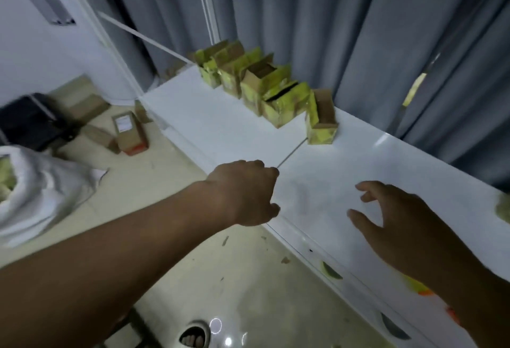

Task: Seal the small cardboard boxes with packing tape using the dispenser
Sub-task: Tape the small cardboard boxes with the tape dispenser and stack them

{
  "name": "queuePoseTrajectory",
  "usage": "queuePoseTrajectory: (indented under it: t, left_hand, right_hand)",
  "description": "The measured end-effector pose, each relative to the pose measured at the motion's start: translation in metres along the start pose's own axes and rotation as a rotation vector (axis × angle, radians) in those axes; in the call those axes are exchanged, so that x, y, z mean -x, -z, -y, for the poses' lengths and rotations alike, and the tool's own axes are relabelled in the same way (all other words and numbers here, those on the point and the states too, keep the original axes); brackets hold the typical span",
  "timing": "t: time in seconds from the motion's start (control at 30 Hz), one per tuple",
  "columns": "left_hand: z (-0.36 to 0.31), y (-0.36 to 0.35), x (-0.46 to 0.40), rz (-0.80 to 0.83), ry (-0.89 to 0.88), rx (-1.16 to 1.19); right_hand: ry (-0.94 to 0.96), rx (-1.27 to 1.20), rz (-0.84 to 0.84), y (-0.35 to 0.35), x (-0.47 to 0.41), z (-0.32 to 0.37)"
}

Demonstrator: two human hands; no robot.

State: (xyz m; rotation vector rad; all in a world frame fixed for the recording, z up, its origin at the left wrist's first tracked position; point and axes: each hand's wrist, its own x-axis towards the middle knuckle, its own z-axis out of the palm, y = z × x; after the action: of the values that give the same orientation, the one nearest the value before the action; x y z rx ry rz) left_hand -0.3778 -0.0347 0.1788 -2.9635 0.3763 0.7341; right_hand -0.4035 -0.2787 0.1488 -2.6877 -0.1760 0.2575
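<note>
Several small yellow-green cardboard boxes [259,82] stand in a row along the back of the white table [215,126], most with their brown flaps up. One more box [321,118] stands apart at the right end of the row, flaps open. My left hand [245,193] hovers over the table's near edge with its fingers curled and nothing in it. My right hand [397,220] is over the table to the right, fingers spread and relaxed, holding nothing. No tape dispenser is in view.
Grey curtains [331,30] hang right behind the boxes. On the floor at left lie brown cartons [129,132], a black case [27,121] and a white sack [41,195]. Something yellow-green shows at the table's right edge [503,206].
</note>
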Motion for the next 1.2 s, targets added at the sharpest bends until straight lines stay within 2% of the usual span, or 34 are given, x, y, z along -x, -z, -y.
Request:
queuePoseTrajectory:
  t: [0.27,0.47,0.8,0.97,1.2]
  left_hand:
    - [0.071,0.041,0.075,-0.073,0.108,0.037]
    - [0.123,0.065,0.126,-0.103,0.175,0.166]
    - [0.231,0.116,0.207,-0.155,0.198,0.248]
    - [0.273,0.132,0.209,-0.15,0.237,0.284]
    - [0.301,0.152,0.168,-0.155,0.284,0.396]
  right_hand:
    - [0.092,0.05,0.039,0.02,0.01,0.104]
    - [0.182,0.126,0.097,0.055,0.017,0.197]
    - [0.182,0.136,0.098,0.101,0.011,0.344]
    - [0.213,0.143,0.088,0.106,-0.012,0.387]
    - [0.278,0.237,0.117,0.115,-0.075,0.416]
